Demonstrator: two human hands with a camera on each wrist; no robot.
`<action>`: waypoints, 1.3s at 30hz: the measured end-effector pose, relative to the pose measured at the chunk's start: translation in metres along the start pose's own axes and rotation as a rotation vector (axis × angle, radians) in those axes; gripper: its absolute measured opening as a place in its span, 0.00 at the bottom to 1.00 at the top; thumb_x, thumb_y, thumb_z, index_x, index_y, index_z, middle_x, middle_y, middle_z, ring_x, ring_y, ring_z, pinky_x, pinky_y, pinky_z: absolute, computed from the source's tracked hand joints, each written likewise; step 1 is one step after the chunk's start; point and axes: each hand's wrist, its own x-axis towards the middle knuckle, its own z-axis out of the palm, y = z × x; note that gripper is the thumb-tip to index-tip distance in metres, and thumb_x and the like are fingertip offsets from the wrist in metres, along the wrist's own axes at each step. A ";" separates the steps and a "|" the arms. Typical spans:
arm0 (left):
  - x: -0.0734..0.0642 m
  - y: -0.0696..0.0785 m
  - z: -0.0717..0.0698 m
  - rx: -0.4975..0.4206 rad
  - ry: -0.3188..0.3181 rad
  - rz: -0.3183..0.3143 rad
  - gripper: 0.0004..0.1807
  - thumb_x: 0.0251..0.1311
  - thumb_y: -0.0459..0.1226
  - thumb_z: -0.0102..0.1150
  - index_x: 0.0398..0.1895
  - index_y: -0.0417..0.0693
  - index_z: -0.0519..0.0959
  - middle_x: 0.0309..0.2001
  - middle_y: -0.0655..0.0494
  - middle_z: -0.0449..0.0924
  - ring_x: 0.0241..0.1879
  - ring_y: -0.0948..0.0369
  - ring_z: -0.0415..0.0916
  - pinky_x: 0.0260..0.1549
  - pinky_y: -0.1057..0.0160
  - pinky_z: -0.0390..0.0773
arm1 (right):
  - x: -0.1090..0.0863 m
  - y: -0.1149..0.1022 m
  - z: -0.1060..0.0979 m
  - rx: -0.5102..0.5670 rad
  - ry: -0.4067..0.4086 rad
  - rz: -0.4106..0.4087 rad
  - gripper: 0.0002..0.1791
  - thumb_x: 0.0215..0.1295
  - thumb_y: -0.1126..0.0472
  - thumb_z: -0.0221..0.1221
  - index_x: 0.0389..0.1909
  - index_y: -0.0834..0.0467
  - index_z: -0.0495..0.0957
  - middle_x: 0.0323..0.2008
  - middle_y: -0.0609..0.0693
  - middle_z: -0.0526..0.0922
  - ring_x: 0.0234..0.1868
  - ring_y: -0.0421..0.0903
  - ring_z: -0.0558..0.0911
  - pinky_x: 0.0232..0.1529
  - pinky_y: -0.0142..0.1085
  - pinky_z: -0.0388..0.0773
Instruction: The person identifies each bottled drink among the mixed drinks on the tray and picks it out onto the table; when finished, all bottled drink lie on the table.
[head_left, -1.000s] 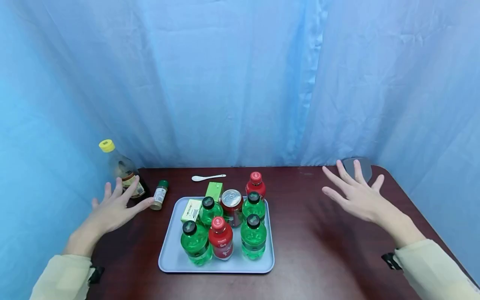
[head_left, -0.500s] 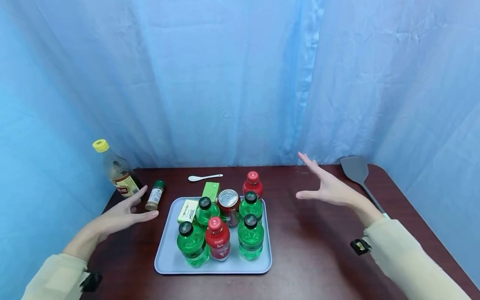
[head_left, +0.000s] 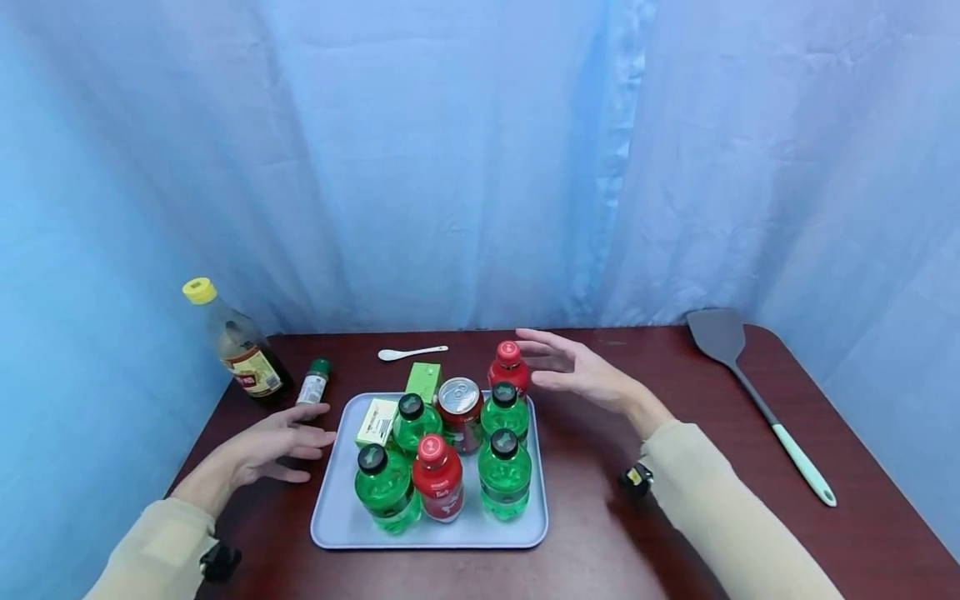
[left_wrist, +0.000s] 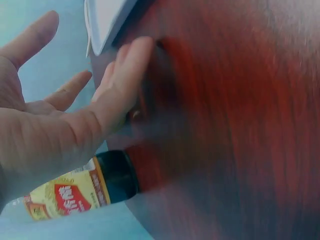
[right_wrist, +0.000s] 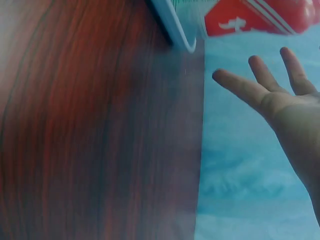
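A pale blue tray (head_left: 337,525) bears several green bottles (head_left: 506,487) with black caps, a dark red can (head_left: 459,408) and small green boxes (head_left: 377,422). One red bottle (head_left: 438,479) stands near its front, another red bottle (head_left: 508,367) at its back right corner. My right hand (head_left: 588,375) is just right of that rear bottle, fingers spread; the right wrist view shows a gap between hand (right_wrist: 287,102) and bottle (right_wrist: 260,17). At the tray's left edge, my left hand (head_left: 270,446) has loosely extended fingers and holds nothing. It partly hides a green-capped spice jar (head_left: 313,383).
A yellow-capped sauce bottle (head_left: 255,367) stands at the back left of the dark wooden table (head_left: 600,533). Behind the tray lies a white spoon (head_left: 412,353). A grey spatula (head_left: 750,392) with a mint handle lies at the right. Blue curtains (head_left: 465,167) hang behind.
My right hand has swept left from above the spatula to beside the rear red bottle, uncovering the spatula. My left hand has come lower and right, toward the tray's edge.
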 end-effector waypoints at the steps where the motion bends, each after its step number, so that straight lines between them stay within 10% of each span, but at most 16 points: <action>1: 0.001 -0.001 0.002 -0.004 -0.006 0.000 0.44 0.66 0.41 0.65 0.79 0.42 0.52 0.61 0.36 0.74 0.59 0.38 0.74 0.46 0.40 0.82 | 0.003 0.001 0.003 0.022 -0.001 -0.005 0.38 0.69 0.60 0.63 0.78 0.45 0.61 0.72 0.53 0.68 0.72 0.58 0.65 0.65 0.49 0.72; 39: 0.017 -0.013 0.031 0.127 0.101 0.005 0.28 0.76 0.37 0.51 0.76 0.48 0.57 0.45 0.39 0.72 0.30 0.51 0.79 0.23 0.50 0.85 | 0.017 0.015 0.029 0.041 0.005 -0.022 0.32 0.71 0.62 0.63 0.74 0.58 0.65 0.63 0.59 0.76 0.61 0.59 0.76 0.57 0.46 0.80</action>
